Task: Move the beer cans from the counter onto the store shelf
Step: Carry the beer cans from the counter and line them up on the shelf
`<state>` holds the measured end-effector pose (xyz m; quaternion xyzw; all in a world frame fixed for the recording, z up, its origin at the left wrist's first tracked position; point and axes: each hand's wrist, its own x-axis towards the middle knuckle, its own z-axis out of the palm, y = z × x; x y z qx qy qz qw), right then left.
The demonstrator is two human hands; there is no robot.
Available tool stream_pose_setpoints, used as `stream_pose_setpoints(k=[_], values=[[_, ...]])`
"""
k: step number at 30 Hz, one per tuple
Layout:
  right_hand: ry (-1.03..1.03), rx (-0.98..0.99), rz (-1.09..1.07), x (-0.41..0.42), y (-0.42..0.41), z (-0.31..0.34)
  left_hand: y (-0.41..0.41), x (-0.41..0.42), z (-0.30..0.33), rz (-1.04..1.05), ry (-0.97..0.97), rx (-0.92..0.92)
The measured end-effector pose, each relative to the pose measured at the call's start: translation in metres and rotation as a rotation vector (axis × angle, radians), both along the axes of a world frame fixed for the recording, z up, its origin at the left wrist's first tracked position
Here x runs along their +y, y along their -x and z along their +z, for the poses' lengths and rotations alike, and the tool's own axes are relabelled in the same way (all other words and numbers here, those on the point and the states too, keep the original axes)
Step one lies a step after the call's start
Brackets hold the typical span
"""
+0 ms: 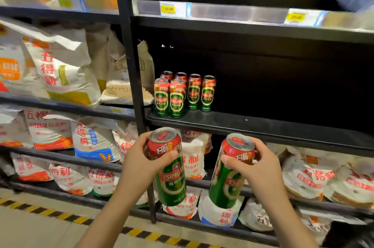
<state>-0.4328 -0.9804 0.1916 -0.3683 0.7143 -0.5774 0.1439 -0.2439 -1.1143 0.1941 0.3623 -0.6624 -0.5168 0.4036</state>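
Note:
My left hand (141,161) grips a tall green and red Tsingtao beer can (171,179) near its top, holding it upright. My right hand (256,163) grips a second such can (226,185), tilted slightly to the right. Both cans hang in front of the rack, just below the black middle shelf (253,126). On that shelf's left end stand several matching beer cans (178,96) in two rows, close to the black upright post (131,61). The rest of that shelf to the right is dark and bare.
White flour sacks (60,69) fill the left bay and the lower shelves (313,179). The upper shelf carries yellow price tags (169,9). A yellow and black hazard stripe (60,215) runs along the floor in front of the rack.

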Motion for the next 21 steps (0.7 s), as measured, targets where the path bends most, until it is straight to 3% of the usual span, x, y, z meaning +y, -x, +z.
stream_pose_setpoints(k=[11,17,21], values=[[0.027,0.047,-0.179,-0.166,0.076,-0.007,0.107,-0.182,0.011,-0.255,0.174,-0.157],[-0.010,0.102,-0.245,-0.221,0.120,-0.007,0.173,-0.233,0.020,-0.368,0.389,-0.308],[-0.016,0.124,-0.256,-0.247,0.145,-0.012,0.205,-0.249,0.015,-0.381,0.419,-0.342]])
